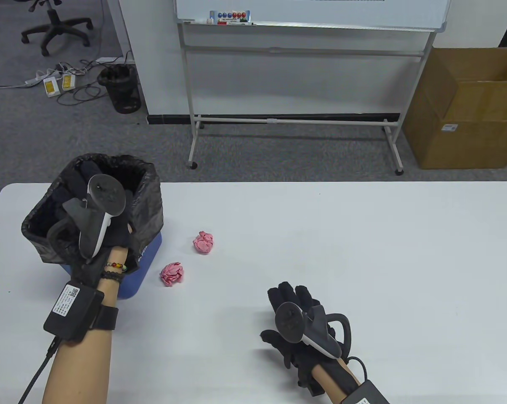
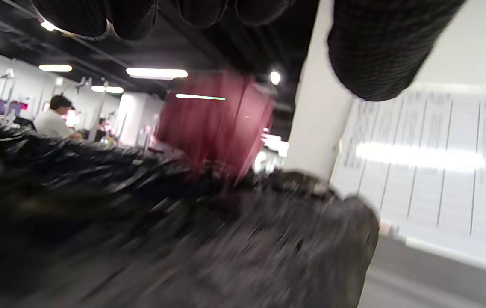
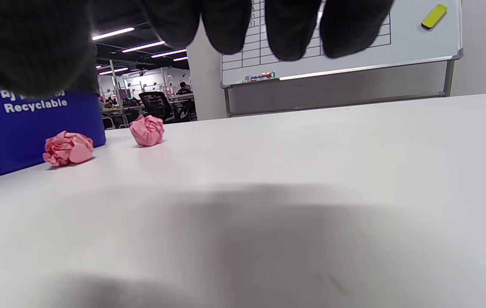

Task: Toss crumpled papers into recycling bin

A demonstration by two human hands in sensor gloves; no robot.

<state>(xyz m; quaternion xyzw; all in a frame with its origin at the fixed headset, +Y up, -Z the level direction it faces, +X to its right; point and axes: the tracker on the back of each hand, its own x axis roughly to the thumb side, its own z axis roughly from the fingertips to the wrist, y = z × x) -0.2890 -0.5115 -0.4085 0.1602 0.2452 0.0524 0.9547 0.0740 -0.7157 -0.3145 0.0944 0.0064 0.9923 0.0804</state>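
A blue recycling bin (image 1: 149, 263) lined with a black bag (image 1: 146, 198) stands at the table's left. My left hand (image 1: 80, 182) hovers over its opening. In the left wrist view its fingers (image 2: 371, 51) are spread, and a blurred pink crumpled paper (image 2: 215, 124) is in the air below them, above the bag (image 2: 225, 256), touching no finger. Two pink crumpled papers (image 1: 203, 243) (image 1: 172, 273) lie on the table right of the bin, also in the right wrist view (image 3: 147, 130) (image 3: 68, 148). My right hand (image 1: 293, 299) rests flat on the table, empty, fingers (image 3: 294, 25) extended.
The white table's (image 1: 362, 235) far edge faces a whiteboard stand (image 1: 295, 120) and a cardboard box (image 1: 468, 109) on the floor. A black wastebasket (image 1: 120, 88) and cables lie at the far left. The bin's blue wall (image 3: 20, 128) reads "Recyclable".
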